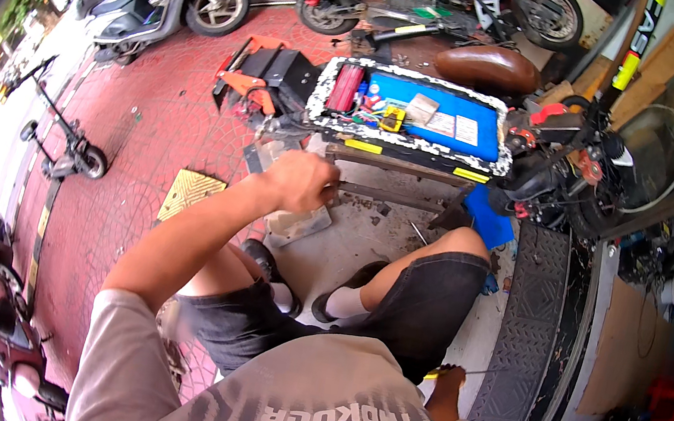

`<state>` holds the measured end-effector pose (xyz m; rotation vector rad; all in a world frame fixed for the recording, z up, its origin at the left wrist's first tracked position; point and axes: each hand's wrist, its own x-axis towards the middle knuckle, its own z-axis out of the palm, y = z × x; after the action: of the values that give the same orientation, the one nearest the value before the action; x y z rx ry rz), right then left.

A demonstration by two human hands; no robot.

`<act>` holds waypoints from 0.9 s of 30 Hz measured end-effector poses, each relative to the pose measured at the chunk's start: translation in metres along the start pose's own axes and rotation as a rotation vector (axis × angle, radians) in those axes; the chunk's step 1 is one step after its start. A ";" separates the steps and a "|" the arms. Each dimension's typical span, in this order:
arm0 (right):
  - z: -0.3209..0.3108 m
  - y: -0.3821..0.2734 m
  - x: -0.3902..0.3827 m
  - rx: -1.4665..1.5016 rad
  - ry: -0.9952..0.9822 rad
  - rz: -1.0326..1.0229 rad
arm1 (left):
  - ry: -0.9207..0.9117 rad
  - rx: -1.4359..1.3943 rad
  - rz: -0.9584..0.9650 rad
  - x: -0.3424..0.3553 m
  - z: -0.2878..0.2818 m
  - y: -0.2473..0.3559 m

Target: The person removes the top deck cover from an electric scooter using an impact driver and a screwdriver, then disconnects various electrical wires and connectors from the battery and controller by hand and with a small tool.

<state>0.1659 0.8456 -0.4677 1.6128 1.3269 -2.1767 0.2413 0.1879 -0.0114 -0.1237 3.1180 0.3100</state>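
We are sitting with our knees apart, and our left hand (300,181) is hanging in front of the uncovered scooter deck (316,101), just short of its near left corner. Its fingers are curling in to a narrow fist; we cannot tell whether anything is sitting inside them. Our right hand (449,380) is resting low beside our right hip, closing around a screwdriver-like tool (490,373) whose thin shaft is pointing off to the right.

The deck is lying crosswise ahead of us on a low stand (400,165), its rim wearing rough white sealant and its near side carrying two yellow strips (362,145). Inside, a blue battery pack (476,122) is filling most of the length, a red ribbed module (345,88) is occupying the left end, and a yellow component (392,118) is sitting among coloured wires (364,114) between them.

On the ground below our left hand a pale tray-like piece (300,227) is lying, and a blue sheet (488,218) is resting near our right knee. A brown seat (488,65) is lying behind the deck, while a kick scooter (72,145) is standing well apart on the red paving (138,111).
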 end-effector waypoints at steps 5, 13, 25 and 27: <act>-0.013 0.051 -0.043 -1.177 -0.270 0.122 | -0.162 0.234 0.092 0.054 -0.011 0.035; 0.118 0.021 -0.122 -1.621 -0.754 -0.217 | -0.167 0.355 0.294 0.113 -0.068 0.155; 0.119 -0.117 -0.104 -0.824 -0.433 -0.446 | -0.165 0.322 0.273 0.081 -0.070 0.160; 0.138 -0.169 -0.100 -0.680 -0.411 -0.531 | -0.083 0.298 0.334 0.070 -0.058 0.130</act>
<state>0.0156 0.8135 -0.2837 0.5766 2.1737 -1.7908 0.1615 0.2986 0.0698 0.4014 3.0453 -0.1499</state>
